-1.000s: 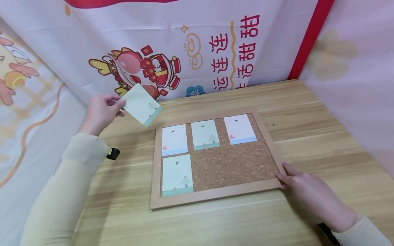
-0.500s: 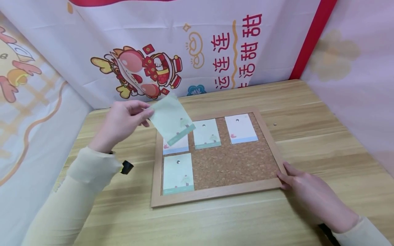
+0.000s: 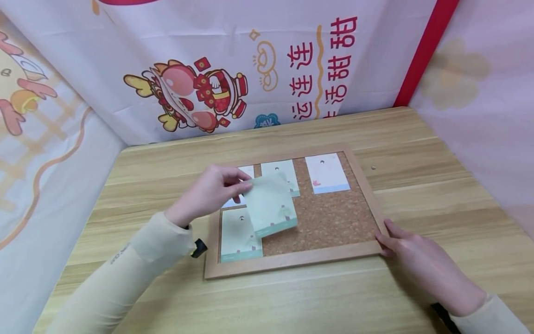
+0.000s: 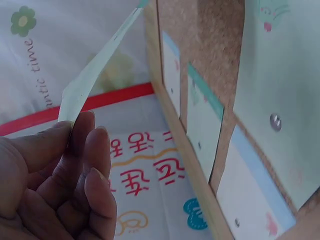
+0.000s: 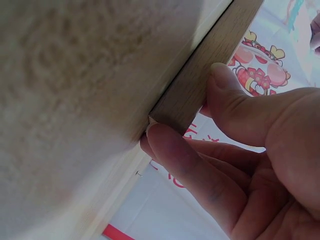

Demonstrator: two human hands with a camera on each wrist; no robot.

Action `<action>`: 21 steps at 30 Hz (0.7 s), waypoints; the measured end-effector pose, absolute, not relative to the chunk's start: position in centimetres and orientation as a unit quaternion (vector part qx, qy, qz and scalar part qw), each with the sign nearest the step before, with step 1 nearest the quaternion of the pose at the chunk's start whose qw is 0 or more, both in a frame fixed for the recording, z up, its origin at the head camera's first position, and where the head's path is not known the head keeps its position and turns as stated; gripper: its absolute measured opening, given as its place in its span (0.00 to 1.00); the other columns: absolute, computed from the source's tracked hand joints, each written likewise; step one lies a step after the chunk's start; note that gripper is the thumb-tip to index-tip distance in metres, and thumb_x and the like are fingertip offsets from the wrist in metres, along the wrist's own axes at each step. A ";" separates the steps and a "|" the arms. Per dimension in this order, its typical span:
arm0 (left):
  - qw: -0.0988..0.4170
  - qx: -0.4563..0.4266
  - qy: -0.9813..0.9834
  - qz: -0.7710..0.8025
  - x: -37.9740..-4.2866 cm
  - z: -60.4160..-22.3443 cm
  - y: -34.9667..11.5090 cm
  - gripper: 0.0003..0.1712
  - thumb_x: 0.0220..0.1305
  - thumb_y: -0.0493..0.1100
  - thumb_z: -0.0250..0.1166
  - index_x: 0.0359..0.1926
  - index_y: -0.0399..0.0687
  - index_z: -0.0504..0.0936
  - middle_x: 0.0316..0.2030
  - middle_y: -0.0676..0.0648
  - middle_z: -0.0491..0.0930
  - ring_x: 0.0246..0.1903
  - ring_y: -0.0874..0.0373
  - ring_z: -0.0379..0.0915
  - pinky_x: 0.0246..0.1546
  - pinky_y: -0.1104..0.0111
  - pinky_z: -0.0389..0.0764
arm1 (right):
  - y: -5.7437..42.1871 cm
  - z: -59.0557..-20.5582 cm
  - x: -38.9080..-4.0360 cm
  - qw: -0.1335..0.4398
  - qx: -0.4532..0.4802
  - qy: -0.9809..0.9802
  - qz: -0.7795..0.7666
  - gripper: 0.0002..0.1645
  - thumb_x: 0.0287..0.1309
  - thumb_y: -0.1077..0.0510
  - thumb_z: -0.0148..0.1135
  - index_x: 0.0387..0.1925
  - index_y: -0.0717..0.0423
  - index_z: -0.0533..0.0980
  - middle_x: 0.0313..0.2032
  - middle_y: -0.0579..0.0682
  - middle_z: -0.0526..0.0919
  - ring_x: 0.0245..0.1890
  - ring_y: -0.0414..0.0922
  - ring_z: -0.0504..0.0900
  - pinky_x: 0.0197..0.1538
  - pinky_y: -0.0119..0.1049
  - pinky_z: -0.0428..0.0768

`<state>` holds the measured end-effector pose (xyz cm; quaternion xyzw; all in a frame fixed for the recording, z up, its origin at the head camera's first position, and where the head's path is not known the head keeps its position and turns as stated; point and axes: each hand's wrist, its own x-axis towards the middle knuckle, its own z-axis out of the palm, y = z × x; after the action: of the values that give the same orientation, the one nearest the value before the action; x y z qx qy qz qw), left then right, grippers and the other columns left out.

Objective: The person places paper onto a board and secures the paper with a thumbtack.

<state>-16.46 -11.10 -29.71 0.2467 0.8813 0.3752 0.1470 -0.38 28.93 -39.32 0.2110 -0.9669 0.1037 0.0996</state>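
Observation:
My left hand (image 3: 208,192) pinches a pale green note sheet (image 3: 271,202) between thumb and fingers at its upper left edge. The sheet hangs over the left middle of a wood-framed cork board (image 3: 329,222), partly covering pinned sheets behind it. In the left wrist view the held sheet (image 4: 92,75) stands apart from the board. My right hand (image 3: 421,264) grips the board's near right corner; the right wrist view shows its thumb and fingers against the wooden frame (image 5: 187,85). Pinned on the board are green sheets (image 3: 235,236) and white sheets (image 3: 327,174), each with a silver thumbtack.
A loose thumbtack (image 3: 373,168) lies on the wooden table (image 3: 313,297) to the right of the board. Printed cloth (image 3: 363,69) hangs along the table's back, left and right sides.
My left hand has carried the green sheet rightward and nearer, from the board's upper left to over its left middle. The right hand has kept its grip on the corner.

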 end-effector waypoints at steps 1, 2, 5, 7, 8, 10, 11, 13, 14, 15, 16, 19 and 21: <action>0.154 0.251 0.879 0.376 -16.4 -29.9 -10.8 0.09 0.67 0.44 0.67 0.46 0.48 0.87 0.30 0.49 0.85 0.28 0.53 0.82 0.32 0.62 0.82 | 28.9 -39.4 -0.4 0.099 0.211 -0.967 0.103 0.23 0.44 0.65 0.73 0.47 0.68 0.83 0.54 0.76 0.75 0.29 0.62 0.85 0.25 0.45 0.82; 0.163 0.252 0.876 0.378 -16.4 -30.2 -10.5 0.09 0.67 0.44 0.67 0.46 0.48 0.87 0.30 0.48 0.85 0.28 0.52 0.82 0.33 0.61 0.82 | 29.0 -39.4 -0.4 0.102 0.212 -0.966 0.104 0.24 0.44 0.65 0.73 0.47 0.68 0.83 0.54 0.76 0.75 0.29 0.62 0.85 0.25 0.45 0.82; 0.181 0.257 0.873 0.373 -16.4 -30.9 -9.8 0.08 0.66 0.44 0.67 0.45 0.49 0.87 0.29 0.48 0.84 0.27 0.51 0.81 0.32 0.59 0.81 | 29.0 -39.4 -0.4 0.099 0.210 -0.967 0.105 0.23 0.44 0.67 0.73 0.47 0.68 0.83 0.54 0.76 0.75 0.29 0.62 0.85 0.24 0.44 0.82; 0.187 0.258 0.874 0.367 -16.5 -31.5 -9.3 0.08 0.66 0.44 0.67 0.44 0.50 0.87 0.28 0.49 0.84 0.28 0.50 0.81 0.32 0.59 0.80 | 29.0 -39.4 -0.4 0.095 0.208 -0.968 0.104 0.23 0.45 0.68 0.72 0.48 0.68 0.82 0.55 0.76 0.74 0.29 0.62 0.85 0.24 0.44 0.82; 0.188 0.260 0.874 0.365 -16.5 -31.8 -9.2 0.07 0.67 0.44 0.67 0.44 0.51 0.87 0.28 0.49 0.84 0.28 0.50 0.81 0.31 0.59 0.80 | 28.9 -39.4 -0.4 0.095 0.208 -0.968 0.104 0.23 0.45 0.68 0.72 0.48 0.68 0.82 0.55 0.76 0.74 0.29 0.62 0.85 0.24 0.44 0.82; 0.188 0.265 0.874 0.361 -16.6 -32.3 -8.8 0.07 0.67 0.44 0.67 0.44 0.51 0.87 0.27 0.52 0.83 0.27 0.51 0.81 0.30 0.61 0.78 | 28.9 -39.4 -0.4 0.093 0.207 -0.969 0.102 0.23 0.45 0.67 0.72 0.48 0.67 0.82 0.55 0.76 0.74 0.29 0.62 0.85 0.23 0.44 0.81; 0.189 0.265 0.874 0.361 -16.6 -32.6 -8.6 0.07 0.67 0.44 0.67 0.44 0.51 0.87 0.27 0.52 0.83 0.27 0.51 0.82 0.30 0.61 0.78 | 29.0 -39.4 -0.4 0.096 0.208 -0.968 0.101 0.23 0.45 0.67 0.72 0.48 0.67 0.82 0.55 0.75 0.75 0.29 0.62 0.85 0.23 0.45 0.81; 0.193 0.268 0.872 0.361 -16.7 -33.0 -8.4 0.07 0.67 0.44 0.67 0.44 0.51 0.87 0.28 0.54 0.84 0.27 0.54 0.81 0.30 0.61 0.77 | 29.0 -39.5 -0.4 0.102 0.211 -0.967 0.100 0.24 0.45 0.66 0.73 0.48 0.67 0.83 0.54 0.75 0.75 0.28 0.62 0.85 0.23 0.45 0.81; 0.196 0.268 0.870 0.363 -16.7 -33.2 -8.2 0.07 0.67 0.44 0.67 0.44 0.51 0.87 0.28 0.54 0.84 0.27 0.55 0.81 0.29 0.61 0.77 | 29.0 -39.6 -0.4 0.104 0.211 -0.967 0.100 0.24 0.44 0.66 0.73 0.48 0.67 0.83 0.54 0.75 0.75 0.28 0.62 0.85 0.23 0.45 0.81; 0.199 0.269 0.869 0.363 -16.8 -33.3 -8.1 0.07 0.67 0.44 0.66 0.44 0.51 0.87 0.28 0.54 0.84 0.26 0.56 0.81 0.29 0.61 0.77 | 29.0 -39.6 -0.4 0.107 0.213 -0.966 0.100 0.24 0.44 0.66 0.73 0.47 0.68 0.83 0.54 0.75 0.75 0.28 0.61 0.85 0.23 0.45 0.81; 0.201 0.272 0.868 0.363 -16.8 -33.5 -7.9 0.07 0.67 0.44 0.66 0.44 0.51 0.87 0.28 0.53 0.84 0.26 0.56 0.81 0.29 0.62 0.76 | 29.0 -39.7 -0.4 0.110 0.214 -0.966 0.099 0.24 0.44 0.66 0.73 0.47 0.67 0.83 0.54 0.75 0.75 0.27 0.61 0.85 0.22 0.45 0.81; 0.206 0.277 0.865 0.363 -16.9 -33.9 -7.5 0.08 0.67 0.43 0.66 0.45 0.49 0.87 0.27 0.50 0.85 0.26 0.56 0.81 0.30 0.63 0.76 | 29.1 -39.7 -0.5 0.113 0.215 -0.965 0.098 0.24 0.43 0.65 0.74 0.47 0.67 0.83 0.54 0.75 0.76 0.27 0.61 0.85 0.22 0.44 0.81; 0.208 0.279 0.865 0.361 -16.9 -34.2 -7.3 0.08 0.68 0.42 0.66 0.45 0.48 0.86 0.26 0.50 0.84 0.25 0.56 0.81 0.30 0.64 0.76 | 29.1 -39.7 -0.5 0.112 0.215 -0.965 0.098 0.24 0.43 0.65 0.74 0.47 0.67 0.83 0.54 0.75 0.76 0.26 0.61 0.85 0.22 0.44 0.81</action>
<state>-16.89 -7.30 -34.19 0.2790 0.8653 0.3607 0.2081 -0.47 29.06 -39.69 0.2146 -0.9653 0.0981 0.1121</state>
